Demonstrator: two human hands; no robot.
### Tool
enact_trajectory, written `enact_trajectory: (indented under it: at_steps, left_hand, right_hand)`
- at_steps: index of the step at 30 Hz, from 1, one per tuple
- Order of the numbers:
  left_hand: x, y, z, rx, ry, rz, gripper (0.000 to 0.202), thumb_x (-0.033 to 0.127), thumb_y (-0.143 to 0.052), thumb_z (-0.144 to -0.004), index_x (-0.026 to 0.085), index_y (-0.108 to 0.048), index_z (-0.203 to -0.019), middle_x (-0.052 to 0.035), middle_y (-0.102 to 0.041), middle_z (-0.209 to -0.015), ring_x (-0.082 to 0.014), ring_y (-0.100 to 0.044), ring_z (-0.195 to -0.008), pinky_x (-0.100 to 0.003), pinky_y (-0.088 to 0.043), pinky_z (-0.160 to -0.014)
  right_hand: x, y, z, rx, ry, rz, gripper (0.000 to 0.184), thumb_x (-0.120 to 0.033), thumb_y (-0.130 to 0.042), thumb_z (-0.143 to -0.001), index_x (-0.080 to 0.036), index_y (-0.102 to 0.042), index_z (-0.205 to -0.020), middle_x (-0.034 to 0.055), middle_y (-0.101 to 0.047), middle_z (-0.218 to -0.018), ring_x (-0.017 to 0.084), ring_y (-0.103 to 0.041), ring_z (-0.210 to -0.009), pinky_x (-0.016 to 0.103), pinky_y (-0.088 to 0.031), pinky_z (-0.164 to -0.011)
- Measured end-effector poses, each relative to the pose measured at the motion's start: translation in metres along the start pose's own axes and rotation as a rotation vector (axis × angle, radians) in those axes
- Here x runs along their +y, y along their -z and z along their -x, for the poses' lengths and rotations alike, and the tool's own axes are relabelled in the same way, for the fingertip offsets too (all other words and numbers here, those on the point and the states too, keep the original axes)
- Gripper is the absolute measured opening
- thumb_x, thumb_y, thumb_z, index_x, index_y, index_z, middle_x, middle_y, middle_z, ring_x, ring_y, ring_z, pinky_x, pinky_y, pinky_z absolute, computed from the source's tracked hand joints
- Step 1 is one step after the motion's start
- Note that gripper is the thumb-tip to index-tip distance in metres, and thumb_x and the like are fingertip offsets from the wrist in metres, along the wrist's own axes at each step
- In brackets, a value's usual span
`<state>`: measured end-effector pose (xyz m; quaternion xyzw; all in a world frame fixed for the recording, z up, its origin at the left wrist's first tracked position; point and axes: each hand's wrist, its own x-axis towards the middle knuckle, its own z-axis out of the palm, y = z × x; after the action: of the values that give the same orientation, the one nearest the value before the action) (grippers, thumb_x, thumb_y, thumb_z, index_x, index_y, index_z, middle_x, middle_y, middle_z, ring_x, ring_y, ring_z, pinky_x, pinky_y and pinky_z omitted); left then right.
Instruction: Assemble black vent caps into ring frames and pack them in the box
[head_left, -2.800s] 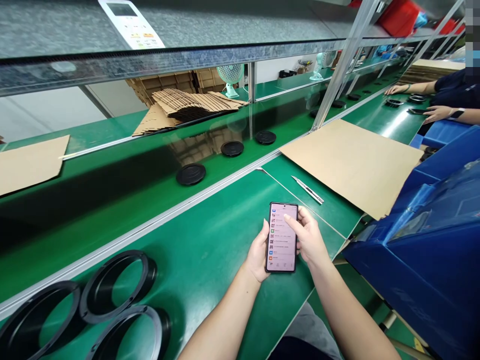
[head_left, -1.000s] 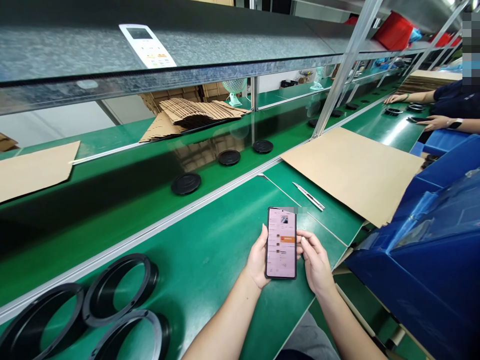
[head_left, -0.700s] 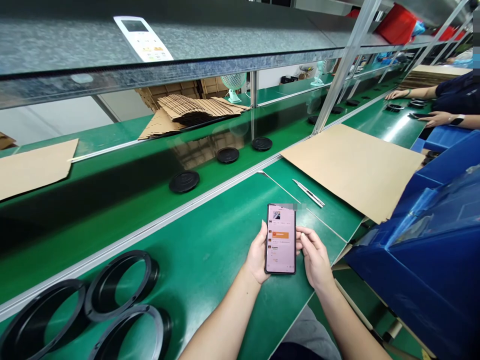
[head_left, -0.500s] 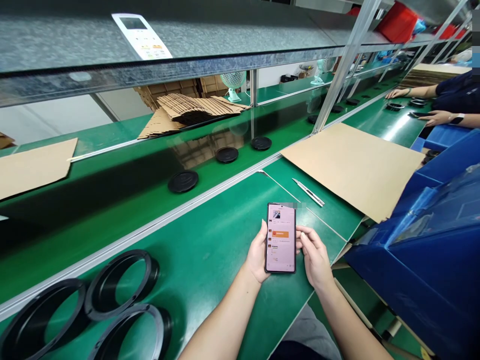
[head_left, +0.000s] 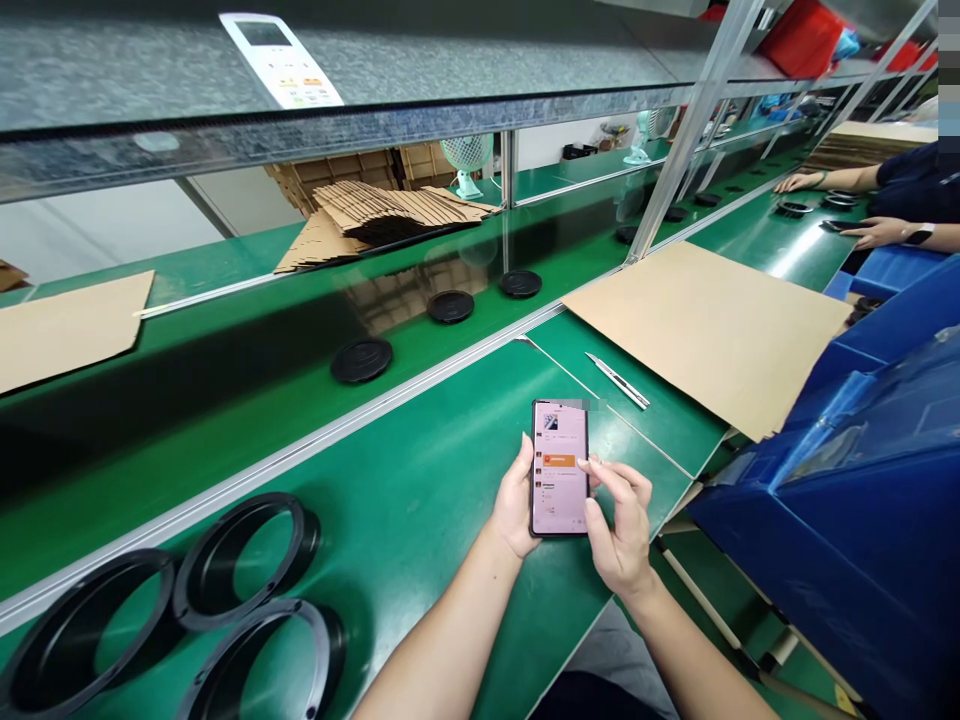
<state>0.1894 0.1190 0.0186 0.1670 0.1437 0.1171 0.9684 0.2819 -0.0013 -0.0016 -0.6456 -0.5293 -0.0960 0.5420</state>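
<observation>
My left hand (head_left: pixel 514 498) holds a smartphone (head_left: pixel 559 468) upright in its palm, above the green workbench (head_left: pixel 450 480). The screen shows a pink page with an orange bar. My right hand (head_left: pixel 621 525) holds nothing, and its fingers curl at the phone's right edge, apart from each other. Several black plastic rings (head_left: pixel 247 562) lie on the bench to the lower left, well away from both hands. Past the phone lies a utility knife (head_left: pixel 616 381), next to a flat cardboard sheet (head_left: pixel 705 335).
A large blue plastic bin (head_left: pixel 847 520) stands along the bench's right side. Black round discs (head_left: pixel 361 360) sit in a row on a raised green shelf. At the far right, a co-worker's hands (head_left: pixel 881 232) rest near more black parts. Flattened cardboard (head_left: pixel 390 208) is stacked beyond the glass.
The phone screen went from a list to a pink page with an orange bar. My right hand shifted from the phone's front to its right edge, and the view turned slightly.
</observation>
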Motion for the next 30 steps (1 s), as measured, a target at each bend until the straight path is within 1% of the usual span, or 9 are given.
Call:
enact_trajectory:
  at_steps: [4,6,9,11,15,19,22,27,30]
  left_hand:
    - [-0.001,0.0007,-0.0001,-0.007,-0.001,0.004,0.073,0.069,-0.038,-0.096,0.007,-0.063,-0.125,-0.0189,-0.07,-0.113,-0.03,-0.07,-0.094,-0.039,-0.051,-0.09]
    - [-0.0014,0.0004,0.0,0.0,-0.012,0.011,0.071,0.068,-0.039,-0.096,0.008,-0.065,-0.122,-0.0178,-0.07,-0.112,-0.0291,-0.07,-0.093,-0.039,-0.051,-0.092]
    - [-0.0011,-0.0009,-0.0003,0.029,-0.032,0.036,0.066,0.066,-0.04,-0.097,0.01,-0.066,-0.122,-0.0158,-0.07,-0.114,-0.0276,-0.069,-0.097,-0.038,-0.05,-0.095]
    - [-0.0006,-0.0019,-0.0005,0.042,-0.026,0.051,0.066,0.065,-0.039,-0.097,0.011,-0.066,-0.122,-0.015,-0.071,-0.112,-0.0273,-0.069,-0.099,-0.038,-0.049,-0.096]
    - [-0.0003,-0.0018,-0.0006,0.025,-0.024,0.055,0.065,0.064,-0.036,-0.099,0.011,-0.068,-0.116,-0.0141,-0.073,-0.106,-0.0253,-0.07,-0.093,-0.034,-0.052,-0.089]
    - [-0.0013,0.0007,-0.0004,-0.004,-0.022,0.029,0.067,0.067,-0.038,-0.097,0.01,-0.067,-0.119,-0.0149,-0.072,-0.106,-0.0258,-0.071,-0.087,-0.033,-0.053,-0.079]
    - [-0.0019,0.0016,-0.0004,0.003,-0.018,0.025,0.067,0.067,-0.039,-0.097,0.01,-0.067,-0.12,-0.015,-0.072,-0.106,-0.0263,-0.071,-0.087,-0.033,-0.053,-0.078]
    - [-0.0015,0.0001,-0.0006,0.048,-0.049,0.058,0.063,0.063,-0.037,-0.099,0.01,-0.068,-0.117,-0.0144,-0.072,-0.108,-0.0246,-0.07,-0.092,-0.032,-0.053,-0.084]
    - [-0.0008,-0.0004,-0.0006,0.003,-0.035,0.043,0.065,0.064,-0.035,-0.099,0.011,-0.068,-0.118,-0.0149,-0.072,-0.11,-0.0255,-0.07,-0.089,-0.033,-0.053,-0.079]
  right_hand:
    - [-0.0019,-0.0006,-0.0025,0.005,0.027,0.021,0.051,-0.018,-0.045,-0.098,-0.027,-0.042,-0.148,0.0084,-0.062,-0.127,0.033,-0.045,-0.121,0.058,-0.043,-0.1]
    - [-0.0027,-0.0015,-0.0046,-0.023,0.064,0.017,0.053,-0.017,-0.045,-0.097,-0.025,-0.041,-0.149,0.0087,-0.06,-0.129,0.033,-0.045,-0.123,0.061,-0.039,-0.104]
    - [-0.0048,-0.0027,-0.0076,-0.078,0.125,0.021,0.055,-0.016,-0.045,-0.096,-0.024,-0.04,-0.15,0.0085,-0.06,-0.13,0.033,-0.045,-0.123,0.064,-0.033,-0.108]
    - [-0.0059,-0.003,-0.0087,-0.085,0.136,0.027,0.055,-0.016,-0.045,-0.096,-0.024,-0.04,-0.151,0.0083,-0.061,-0.13,0.033,-0.046,-0.123,0.065,-0.032,-0.109]
    - [-0.0054,-0.0026,-0.0077,-0.067,0.112,0.026,0.055,-0.017,-0.044,-0.096,-0.025,-0.04,-0.15,0.0076,-0.06,-0.13,0.032,-0.046,-0.122,0.065,-0.032,-0.11]
    - [-0.003,-0.0026,-0.0056,-0.06,0.075,0.013,0.053,-0.019,-0.044,-0.096,-0.025,-0.042,-0.149,0.0077,-0.061,-0.128,0.032,-0.047,-0.121,0.065,-0.033,-0.11]
    - [-0.0025,-0.0033,-0.0061,-0.064,0.068,0.014,0.052,-0.019,-0.044,-0.096,-0.025,-0.043,-0.148,0.0075,-0.061,-0.128,0.032,-0.047,-0.122,0.065,-0.033,-0.11]
    - [-0.0037,-0.0042,-0.0085,-0.108,0.095,0.042,0.054,-0.019,-0.044,-0.097,-0.027,-0.04,-0.15,0.0061,-0.061,-0.13,0.032,-0.047,-0.122,0.067,-0.029,-0.111]
    - [-0.0035,-0.0036,-0.0077,-0.072,0.077,0.027,0.053,-0.02,-0.044,-0.097,-0.026,-0.042,-0.149,0.0063,-0.061,-0.13,0.032,-0.047,-0.122,0.066,-0.031,-0.111]
